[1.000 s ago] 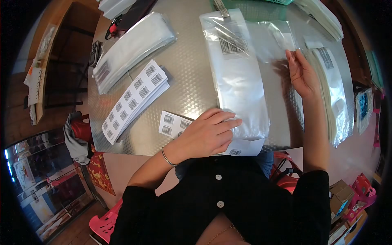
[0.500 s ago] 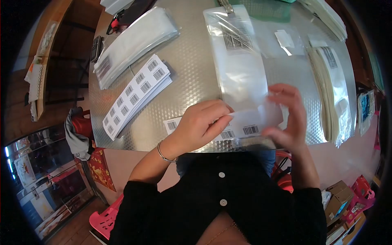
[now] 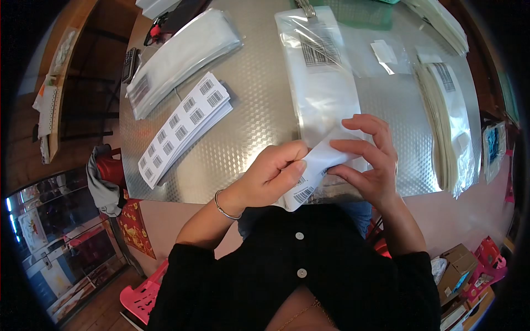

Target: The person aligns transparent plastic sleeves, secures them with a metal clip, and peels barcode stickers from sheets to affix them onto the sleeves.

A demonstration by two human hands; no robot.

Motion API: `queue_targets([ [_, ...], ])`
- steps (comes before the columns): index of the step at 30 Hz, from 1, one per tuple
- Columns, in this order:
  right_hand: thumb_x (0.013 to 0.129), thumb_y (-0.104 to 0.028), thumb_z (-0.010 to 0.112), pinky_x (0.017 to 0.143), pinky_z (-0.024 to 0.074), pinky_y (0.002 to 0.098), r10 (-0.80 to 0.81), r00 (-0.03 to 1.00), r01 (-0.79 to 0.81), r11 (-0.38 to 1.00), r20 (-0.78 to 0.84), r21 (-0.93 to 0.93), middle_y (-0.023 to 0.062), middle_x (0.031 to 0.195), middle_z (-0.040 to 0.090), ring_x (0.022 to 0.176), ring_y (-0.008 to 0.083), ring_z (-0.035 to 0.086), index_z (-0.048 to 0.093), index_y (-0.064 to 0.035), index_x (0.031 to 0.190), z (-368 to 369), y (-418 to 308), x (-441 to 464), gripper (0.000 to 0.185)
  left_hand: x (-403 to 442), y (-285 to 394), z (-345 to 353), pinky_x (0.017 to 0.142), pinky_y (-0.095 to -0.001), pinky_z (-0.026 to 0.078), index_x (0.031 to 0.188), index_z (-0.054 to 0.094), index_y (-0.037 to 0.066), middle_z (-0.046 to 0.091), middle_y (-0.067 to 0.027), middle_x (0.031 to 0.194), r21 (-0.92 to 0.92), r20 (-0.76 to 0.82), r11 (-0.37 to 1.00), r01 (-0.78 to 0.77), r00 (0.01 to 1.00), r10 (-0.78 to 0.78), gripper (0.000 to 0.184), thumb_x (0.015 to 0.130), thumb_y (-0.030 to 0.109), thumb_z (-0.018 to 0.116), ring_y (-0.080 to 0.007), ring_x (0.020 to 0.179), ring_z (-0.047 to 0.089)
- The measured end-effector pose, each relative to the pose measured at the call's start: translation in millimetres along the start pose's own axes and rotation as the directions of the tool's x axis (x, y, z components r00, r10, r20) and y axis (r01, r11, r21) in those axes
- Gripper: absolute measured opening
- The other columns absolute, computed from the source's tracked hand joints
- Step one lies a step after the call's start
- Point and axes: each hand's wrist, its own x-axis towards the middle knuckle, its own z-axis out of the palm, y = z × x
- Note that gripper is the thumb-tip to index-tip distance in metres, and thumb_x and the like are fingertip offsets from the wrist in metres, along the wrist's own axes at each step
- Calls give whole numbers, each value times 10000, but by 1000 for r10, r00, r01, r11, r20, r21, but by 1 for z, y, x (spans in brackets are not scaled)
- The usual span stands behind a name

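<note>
Near the table's front edge, a white sheet of barcode labels (image 3: 305,193) is bent between my two hands. My left hand (image 3: 270,176) pinches it by thumb and curled forefinger. On its other side my right hand (image 3: 370,157) has thumb and fingers on the sheet, the upper fingers partly raised. Just beyond lies a stack of clear plastic bags (image 3: 326,99), held by a metal clip (image 3: 305,7) at the far end. To the left rests a pile of barcode label sheets (image 3: 182,129).
A packet of clear bags (image 3: 185,60) lies at the back left, beside a black handset (image 3: 130,65). On the right is a thick stack of filled bags (image 3: 439,127). A green basket (image 3: 364,15) stands at the back, with a small white paper (image 3: 385,53) before it.
The label sheet has been lifted and bent, its lower end now angled toward me. My right hand has moved left, from beside the sheet onto it.
</note>
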Motion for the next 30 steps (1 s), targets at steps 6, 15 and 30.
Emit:
queue_targets([
  [6,570,-147,837,862,430,375,-41,993,41,999,-110,0,23,1024,654,991,239,577,739,-126,897,5,-2,-2,342,0,0,2,609,-228,371,862,500,38,455,15,733,-168,-18,984,67,997,-72,205,982,192,439,-58,671,398],
  [15,602,-139,789,739,421,349,-309,946,286,938,-95,-197,1,956,646,879,211,582,727,-146,856,0,-2,-9,261,1,-5,-1,591,-226,353,827,489,48,447,37,730,-187,-63,967,172,981,-186,212,987,176,437,-23,687,393],
  [30,816,0,684,716,478,284,247,964,-166,854,-102,493,88,954,646,841,158,593,646,-23,948,-27,14,-22,140,7,2,-5,888,-407,463,865,555,29,608,-115,1147,701,390,596,-391,910,139,111,820,115,608,-300,1072,571],
])
